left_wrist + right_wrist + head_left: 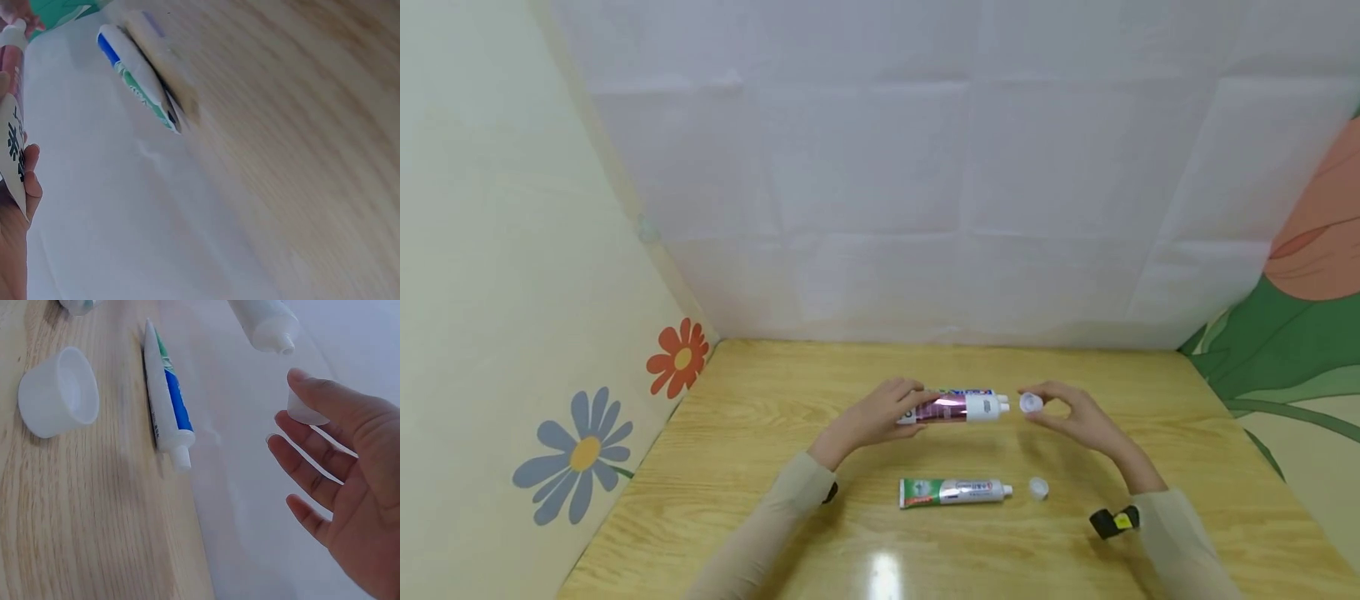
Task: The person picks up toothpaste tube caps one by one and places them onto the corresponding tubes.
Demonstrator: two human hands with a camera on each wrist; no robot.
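My left hand (876, 414) grips a toothpaste tube (949, 408) with a shiny pink middle and white shoulder, held above the table. Its bare nozzle points right. Just off that nozzle, my right hand (1078, 417) pinches a white screw cap (1031, 402) between thumb and fingers. In the right wrist view, a small gap separates this cap (303, 409) from the nozzle, and the other fingers are spread. Behind the held tube lies a blue, green and white toothpaste tube (172, 394), uncapped on the table and partly hidden in the head view.
Nearer the front of the wooden table (760, 392) lies a green and white toothpaste tube (955, 492), uncapped, nozzle to the right. A loose white cap (1038, 487) sits just beyond its nozzle. A white sheet (865, 167) hangs along the back edge.
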